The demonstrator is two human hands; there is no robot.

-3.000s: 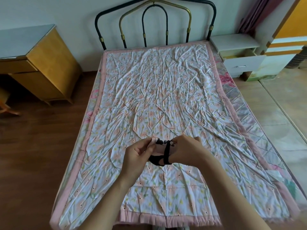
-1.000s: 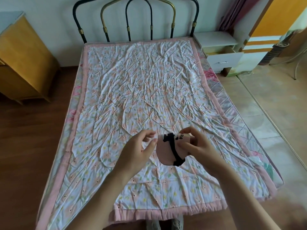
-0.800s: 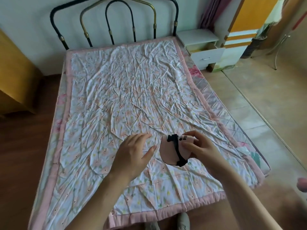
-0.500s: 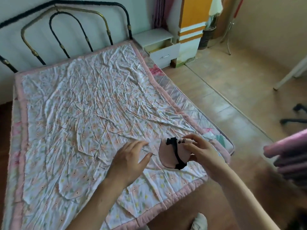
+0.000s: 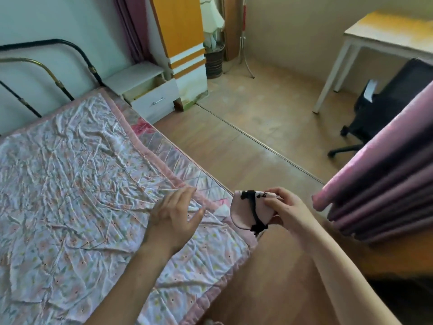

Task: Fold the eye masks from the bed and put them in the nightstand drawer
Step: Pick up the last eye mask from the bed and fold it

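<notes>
Bare floor [image 5: 234,127] lies open between you and the nightstand [image 5: 143,90], its drawer [image 5: 154,99] pulled out. A pink curtain [image 5: 379,184] crowds your right; the bed [image 5: 70,184] fills your left.

A folded pink eye mask [image 5: 243,211] is held up in the air, past the right edge of the bed [image 5: 70,184] near its foot. It is doubled over into a rounded half shape, with a black strap wrapped down across its face and bunched into a small knot at the lower edge; small black markings are seen near its top right corner. The nightstand [image 5: 143,86] is placed beside the head of the bed, white, with a flat top. Its drawer [image 5: 155,99] is pulled open, a white front with a slim metal handle, the pale yellowish inside partly shown.
</notes>
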